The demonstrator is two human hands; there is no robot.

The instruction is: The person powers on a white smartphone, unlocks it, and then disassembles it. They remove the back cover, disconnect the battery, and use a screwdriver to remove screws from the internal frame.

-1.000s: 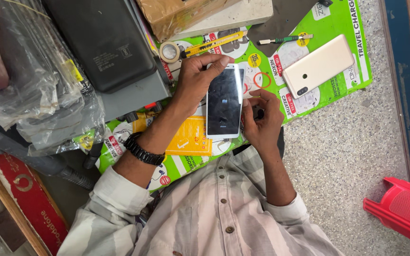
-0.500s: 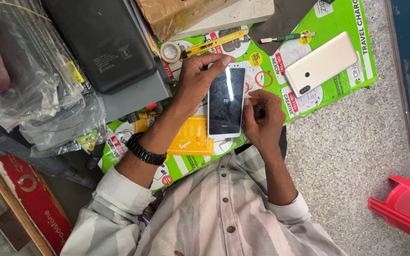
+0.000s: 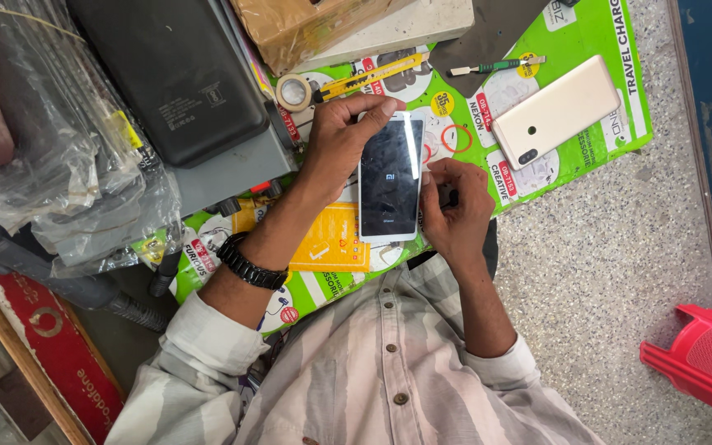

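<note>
- A white smartphone with a dark, switched-off screen sits between the two hands, over a green printed poster that covers the work surface.
- The phone's long axis runs near-to-far, away from the person's chest; its far end points toward the tools, its near end toward the striped shirt.
- The left hand is curled over the phone's far-left corner, fingers hooked on the top edge and thumb on the left side, gripping it steady. A black wristwatch sits on that wrist.
- The right hand is closed in a loose fist against the phone's right edge, about halfway down. It seems to pinch something small and dark, but I cannot tell what it is.
- Both hands touch the phone; the right one sits nearer the body, the left one reaches farther.
- Under the phone's near-left corner lies a yellow packet.
- Farther away, a roll of tape lies just beside a yellow utility knife.
- A green-handled screwdriver lies far right of the hands.
- A gold smartphone lies face-down and tilted, well apart to the far right.
- A black slab-shaped device lies at far left beside clear plastic bags.
- A red plastic stool stands on the speckled floor, near right.
</note>
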